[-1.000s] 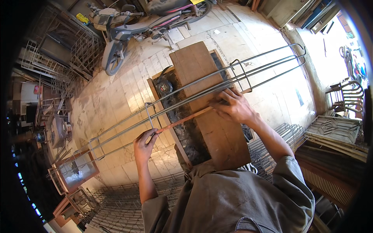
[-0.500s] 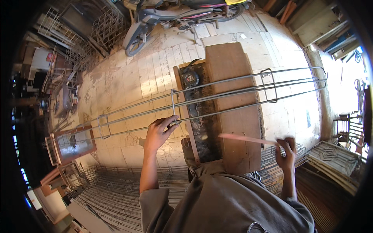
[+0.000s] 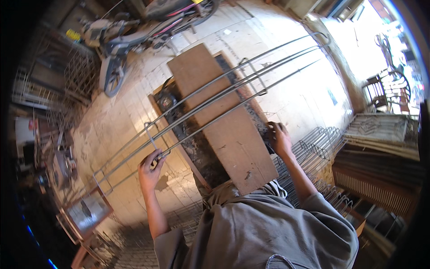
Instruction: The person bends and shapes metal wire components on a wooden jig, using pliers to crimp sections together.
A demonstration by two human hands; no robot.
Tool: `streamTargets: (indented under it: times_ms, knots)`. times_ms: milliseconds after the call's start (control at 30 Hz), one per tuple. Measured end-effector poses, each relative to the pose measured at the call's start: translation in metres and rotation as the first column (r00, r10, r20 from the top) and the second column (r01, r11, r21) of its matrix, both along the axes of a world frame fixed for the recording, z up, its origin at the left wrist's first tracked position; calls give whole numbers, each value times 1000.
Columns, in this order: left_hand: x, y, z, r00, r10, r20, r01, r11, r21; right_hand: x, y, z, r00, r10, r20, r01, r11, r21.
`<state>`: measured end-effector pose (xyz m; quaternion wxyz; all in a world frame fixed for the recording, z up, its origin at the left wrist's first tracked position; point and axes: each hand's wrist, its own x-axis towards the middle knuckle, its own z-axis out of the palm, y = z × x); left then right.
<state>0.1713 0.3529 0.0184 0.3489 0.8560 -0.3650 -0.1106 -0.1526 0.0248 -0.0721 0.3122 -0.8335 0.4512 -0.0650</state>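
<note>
A long, narrow frame of straight grey metal rods with rectangular bent-rod ties (image 3: 224, 93) is slanted, near left to far right, across a flat brown wooden board (image 3: 244, 152). A near-side tie corner is pinched by the left hand (image 3: 150, 169); the right hand's (image 3: 281, 141) grip cannot be told.

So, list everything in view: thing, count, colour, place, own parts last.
Rod frame: 1, grey, across the board
Board: 1, brown, on the box
Box: 1, brown rim, dark inside, under the board
Round object: 1, dark, box's far left corner
Stacked rod frames: many, grey, right of the box
Motorbike: 1, grey and dark, upper left
Wire racks: several, greyish, left of the motorbike
Glazed panel: 1, brown frame, lower left
Chair: 1 or more, dark, right
Patterned panel: 1, greyish, below the chair
Shirt: 1, brownish, bottom centre
Left hand: 1, bare, fingers on the rod frame
Right hand: 1, bare, beside the box's right edge
</note>
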Motion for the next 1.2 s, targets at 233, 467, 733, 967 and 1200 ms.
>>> streamTargets:
  times_ms: [233,467,733,967,1200]
  knots:
    - [-3,5,2,1000,3,-18,-2,997,73,-9,22,14,966,200,-163,-221,967,-124]
    - [-5,4,-3,999,39,-18,-41,991,-130,-17,19,28,923,363,-129,-352,930,102]
    - [-3,6,-1,1000,5,3,-5,991,-131,-21,16,8,837,535,-116,-546,829,-120]
    - [-4,7,2,1000,9,3,-9,996,-92,-19,7,17,846,533,0,-531,843,-86]
    - [0,10,-3,1000,12,1,-12,990,-142,-36,-5,53,919,317,236,-348,932,102]
